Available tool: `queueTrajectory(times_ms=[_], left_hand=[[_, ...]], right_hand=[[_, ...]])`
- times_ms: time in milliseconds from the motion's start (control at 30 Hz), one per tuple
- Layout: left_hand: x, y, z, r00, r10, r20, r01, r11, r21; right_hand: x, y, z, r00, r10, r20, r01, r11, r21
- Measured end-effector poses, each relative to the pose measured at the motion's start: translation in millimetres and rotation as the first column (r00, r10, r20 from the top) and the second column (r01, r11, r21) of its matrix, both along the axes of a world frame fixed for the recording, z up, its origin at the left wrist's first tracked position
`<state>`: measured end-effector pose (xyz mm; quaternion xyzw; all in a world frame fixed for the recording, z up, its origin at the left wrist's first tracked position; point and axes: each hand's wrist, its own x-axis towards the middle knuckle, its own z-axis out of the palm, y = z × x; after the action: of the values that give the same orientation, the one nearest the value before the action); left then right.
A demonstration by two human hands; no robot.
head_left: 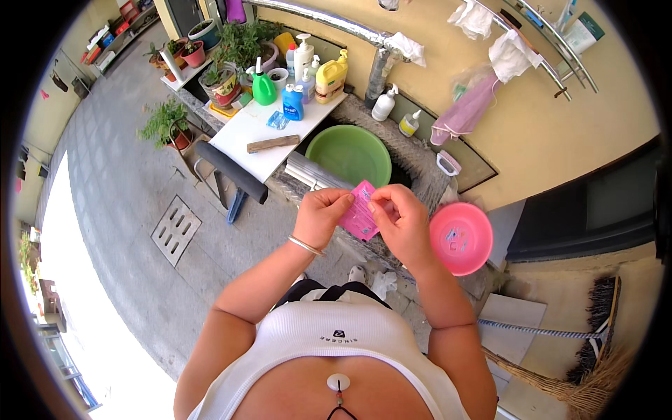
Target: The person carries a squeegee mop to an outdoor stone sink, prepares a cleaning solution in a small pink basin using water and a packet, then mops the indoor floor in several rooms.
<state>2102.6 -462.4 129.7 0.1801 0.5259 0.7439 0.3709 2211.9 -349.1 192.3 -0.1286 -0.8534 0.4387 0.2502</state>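
Note:
A small flat pink sachet (359, 215) is held up between both hands, over the front edge of the stone sink. My left hand (320, 215) pinches its left edge between thumb and fingers; a pale bangle circles that wrist. At the sachet's upper right, my right hand (401, 218) pinches with thumb and forefinger. Whether the sachet is torn cannot be made out. Behind the hands, a green basin (350, 155) sits in the sink. To the right of my right hand is a pink basin (460, 239) with small printed-looking marks on its bottom.
A white board (245, 150) left of the sink carries a wooden stick (273, 144), a blue bottle (292, 103), a green spray bottle (264, 84) and a yellow jug (331, 78). Pump bottles (384, 103) and a scrub brush (448, 164) line the wall ledge. A broom (595, 378) leans lower right.

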Motion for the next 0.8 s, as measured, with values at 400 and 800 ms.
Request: queueTrajectory(times_ms=[400,800], left_hand=[[7,-8,12,0.626,0.019,-0.780,-0.148,0.984,-0.095],[-5,-23,7,-0.099,0.182,-0.978,-0.136,0.971,0.194]], right_hand=[[-14,14,1,0.963,0.113,0.245,-0.210,0.883,0.420],[-22,-8,-54,0.979,0.195,0.068,-0.140,0.870,-0.472]])
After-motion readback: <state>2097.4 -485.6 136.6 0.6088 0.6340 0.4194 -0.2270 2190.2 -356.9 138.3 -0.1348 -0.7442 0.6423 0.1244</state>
